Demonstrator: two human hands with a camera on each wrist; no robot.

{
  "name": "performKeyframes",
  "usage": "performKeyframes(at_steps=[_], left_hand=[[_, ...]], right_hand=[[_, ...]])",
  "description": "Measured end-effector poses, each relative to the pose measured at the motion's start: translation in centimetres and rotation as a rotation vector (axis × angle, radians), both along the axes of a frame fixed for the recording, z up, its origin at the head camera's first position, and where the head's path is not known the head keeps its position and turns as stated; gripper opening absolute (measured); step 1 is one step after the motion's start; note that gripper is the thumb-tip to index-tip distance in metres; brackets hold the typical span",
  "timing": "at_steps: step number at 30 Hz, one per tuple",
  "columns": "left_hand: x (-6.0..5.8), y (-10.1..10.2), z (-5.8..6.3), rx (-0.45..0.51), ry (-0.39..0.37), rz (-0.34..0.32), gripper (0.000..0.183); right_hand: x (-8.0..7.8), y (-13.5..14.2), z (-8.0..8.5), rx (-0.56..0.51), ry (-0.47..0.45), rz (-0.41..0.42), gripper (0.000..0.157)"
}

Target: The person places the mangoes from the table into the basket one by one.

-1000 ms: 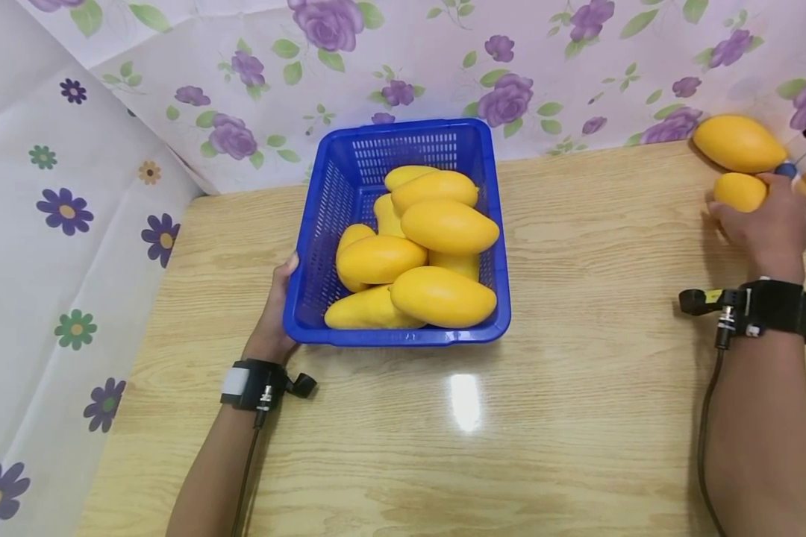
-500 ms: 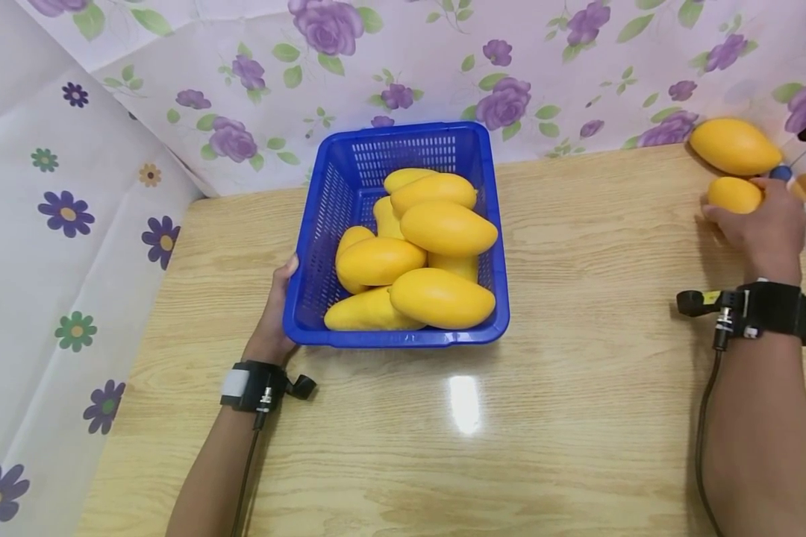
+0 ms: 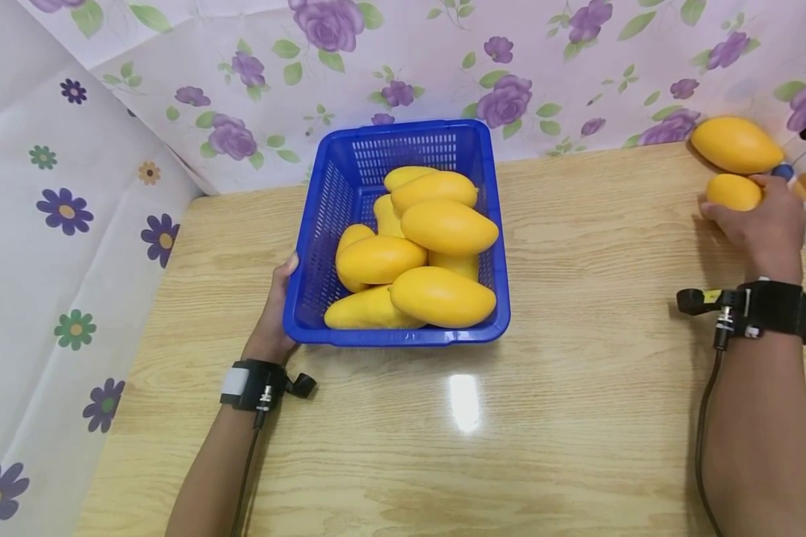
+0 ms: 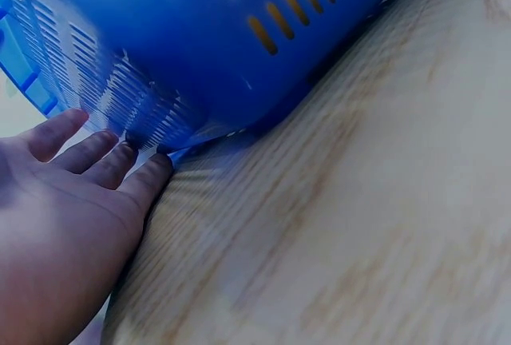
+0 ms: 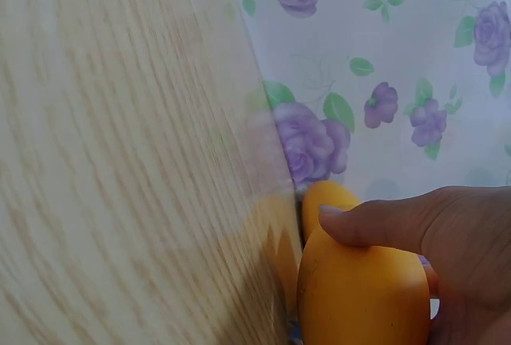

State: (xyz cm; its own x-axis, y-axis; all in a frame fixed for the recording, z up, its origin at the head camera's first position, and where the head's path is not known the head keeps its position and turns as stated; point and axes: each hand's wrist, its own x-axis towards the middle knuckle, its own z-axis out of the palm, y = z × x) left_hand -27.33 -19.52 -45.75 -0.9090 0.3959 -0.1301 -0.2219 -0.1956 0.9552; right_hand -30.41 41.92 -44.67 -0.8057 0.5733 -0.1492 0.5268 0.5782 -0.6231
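Observation:
A blue plastic basket (image 3: 396,337) with slotted walls holds several yellow mangoes (image 3: 449,227). At its left side my left hand (image 3: 273,313) touches the wall; the left wrist view shows the fingers (image 4: 104,161) fairly straight against the slots, low by the table. Far to the right, my right hand (image 3: 775,224) grips a mango (image 3: 733,192), thumb (image 5: 371,225) over it in the right wrist view. Just behind that one, another mango (image 3: 736,145) lies against the back wall covering. The right hand's other fingers are mostly hidden.
Flowered sheeting (image 3: 403,60) rises behind the wooden table (image 3: 591,358), with more flowered covering (image 3: 74,261) on the left. A small blue object (image 3: 783,171) shows beside the right hand, partly hidden. Cables run from both wrist straps.
The right hand and its mango have shifted very slightly left in the head view. The left hand and the basket look the same.

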Motion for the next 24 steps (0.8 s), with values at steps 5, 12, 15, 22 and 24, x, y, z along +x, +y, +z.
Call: performKeyframes(at_steps=[5,12,15,22,24], left_hand=[[-0.02,0.00,-0.06,0.004,0.016,-0.010,0.069],[0.01,0.04,0.05,-0.002,0.025,-0.010,0.067],[0.05,0.05,0.12,0.000,0.017,-0.008,0.068],[0.19,-0.10,0.10,-0.016,0.004,0.012,0.071],[0.15,-0.18,0.00,-0.022,0.007,0.016,0.071]], right_hand=[[0.07,-0.20,0.25,-0.034,-0.011,-0.009,0.087],[0.18,-0.20,0.43,-0.069,0.005,0.001,0.091],[0.20,-0.14,0.51,-0.070,0.012,0.012,0.093],[0.28,-0.27,0.83,-0.065,0.022,0.030,0.091],[0.35,-0.31,0.99,-0.070,0.024,0.032,0.090]])
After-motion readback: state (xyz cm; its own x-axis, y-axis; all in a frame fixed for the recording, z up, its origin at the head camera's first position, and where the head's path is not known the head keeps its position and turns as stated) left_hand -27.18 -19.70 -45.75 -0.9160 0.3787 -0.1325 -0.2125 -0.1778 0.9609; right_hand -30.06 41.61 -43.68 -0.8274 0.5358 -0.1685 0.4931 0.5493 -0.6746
